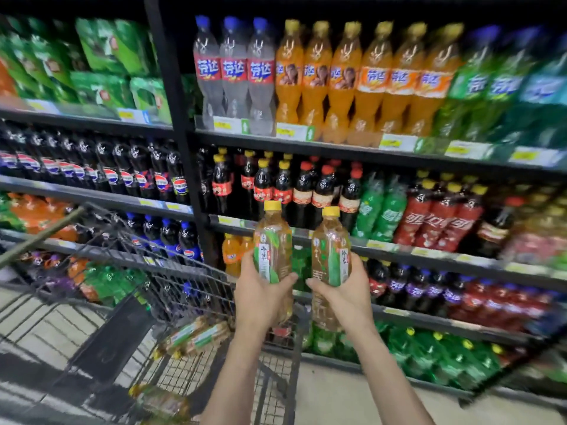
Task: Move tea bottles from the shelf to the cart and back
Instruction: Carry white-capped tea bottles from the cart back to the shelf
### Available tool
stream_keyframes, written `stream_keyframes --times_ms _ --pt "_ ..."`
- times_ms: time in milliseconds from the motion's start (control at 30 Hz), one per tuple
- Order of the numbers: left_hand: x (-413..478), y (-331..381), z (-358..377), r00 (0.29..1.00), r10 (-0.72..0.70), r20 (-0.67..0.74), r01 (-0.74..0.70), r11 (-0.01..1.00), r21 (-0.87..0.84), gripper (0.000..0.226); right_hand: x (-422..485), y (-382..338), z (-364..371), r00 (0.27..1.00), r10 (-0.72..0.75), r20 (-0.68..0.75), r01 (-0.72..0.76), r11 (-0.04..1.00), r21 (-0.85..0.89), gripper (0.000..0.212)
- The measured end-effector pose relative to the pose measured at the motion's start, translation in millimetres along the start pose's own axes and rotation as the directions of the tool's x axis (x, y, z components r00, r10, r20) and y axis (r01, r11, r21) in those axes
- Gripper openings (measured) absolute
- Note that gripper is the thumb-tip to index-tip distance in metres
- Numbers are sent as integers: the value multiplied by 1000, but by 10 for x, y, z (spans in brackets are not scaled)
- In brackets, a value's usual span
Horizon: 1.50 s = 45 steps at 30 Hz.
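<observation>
My left hand (260,294) grips an upright tea bottle (273,240) with amber liquid, a yellow cap and a green-and-white label. My right hand (345,294) grips a second, matching tea bottle (329,246) right beside it. Both bottles are held in the air over the right rim of the wire cart (171,289), in front of the drinks shelf (383,248). More tea bottles (196,335) lie on their sides in the cart's basket, and another one (162,401) lies nearer to me.
The shelf rows hold several cola, orange soda, green soda and clear soda bottles (310,191). A black upright post (181,133) divides two shelf bays. The cart's handle (40,237) juts out at the left over a pale tiled floor (352,400).
</observation>
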<state>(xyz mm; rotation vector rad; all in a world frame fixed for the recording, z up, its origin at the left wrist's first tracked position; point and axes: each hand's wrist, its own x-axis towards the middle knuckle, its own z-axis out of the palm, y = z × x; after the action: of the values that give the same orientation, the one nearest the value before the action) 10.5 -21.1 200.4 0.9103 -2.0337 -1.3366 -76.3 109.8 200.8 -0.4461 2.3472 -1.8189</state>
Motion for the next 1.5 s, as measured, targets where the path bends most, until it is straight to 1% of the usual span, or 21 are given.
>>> stream_keyframes --times_ms 67,200,367,467,533,633,700,800,867,933,1000,1067,1133,1267,1367,1433,1500 --pt "-114 220 133 998 58 24 -58 998 -9 72 -47 -75 -314 997 -28 -66 27 1000 -5 74" --pt "-404 610 449 981 173 92 -170 984 -49 84 -188 -180 -983 981 -58 -184 54 998 -27 76" --pt "-914 1174 864 933 327 148 -320 945 -70 83 -512 -305 -1863 944 -96 -314 80 995 -63 79" --pt "-1281 1493 1110 904 387 182 -374 922 -105 94 -771 -367 -2383 912 -128 -389 102 991 -86 77" --pt "-1533 1683 1263 881 425 208 -413 905 -100 99 -947 -363 -2713 889 -152 -432 108 986 -123 78" --pt "-1872 1913 1486 844 488 223 -470 873 -133 92 -1175 -351 -3129 841 -164 -516 93 983 -161 96" --pt "-2073 2047 1621 822 513 247 -486 859 -162 91 -1315 -317 -3374 811 -170 -560 84 981 -177 93" --pt "-2319 2256 1824 783 553 286 -517 833 -195 92 -1480 -283 -3740 765 -177 -620 77 980 -185 72" --pt "-2451 2392 1962 752 587 301 -540 810 -228 90 -1540 -282 -3938 733 -175 -658 57 979 -197 75" --pt "-2556 2501 2114 724 609 324 -555 793 -252 88 -1571 -276 -4095 697 -169 -697 46 980 -192 95" --pt "-2629 2593 2281 696 626 351 -563 780 -274 88 -1606 -288 -4239 669 -187 -720 57 978 -201 104" --pt "-2688 2685 2472 680 631 374 -563 776 -284 84 -1614 -273 -4421 639 -190 -745 46 977 -210 102" --pt "-2741 2788 2676 661 633 403 -564 774 -289 81 -1599 -222 -4624 612 -189 -768 34 976 -213 93" --pt "-2821 2994 3141 613 657 440 -571 752 -328 79 -1485 -157 -5001 561 -163 -812 -2 980 -198 89" --pt "-2834 3184 3532 582 662 472 -561 747 -356 85 -1357 -114 -5281 517 -165 -840 -13 980 -201 89" --pt "-2832 3320 3792 556 666 497 -541 744 -391 86 -1264 -71 -5485 499 -177 -848 -12 977 -211 81" --pt "-2817 3456 4040 536 673 510 -531 738 -416 85 -1159 -39 -5675 479 -166 -862 -41 977 -211 75"
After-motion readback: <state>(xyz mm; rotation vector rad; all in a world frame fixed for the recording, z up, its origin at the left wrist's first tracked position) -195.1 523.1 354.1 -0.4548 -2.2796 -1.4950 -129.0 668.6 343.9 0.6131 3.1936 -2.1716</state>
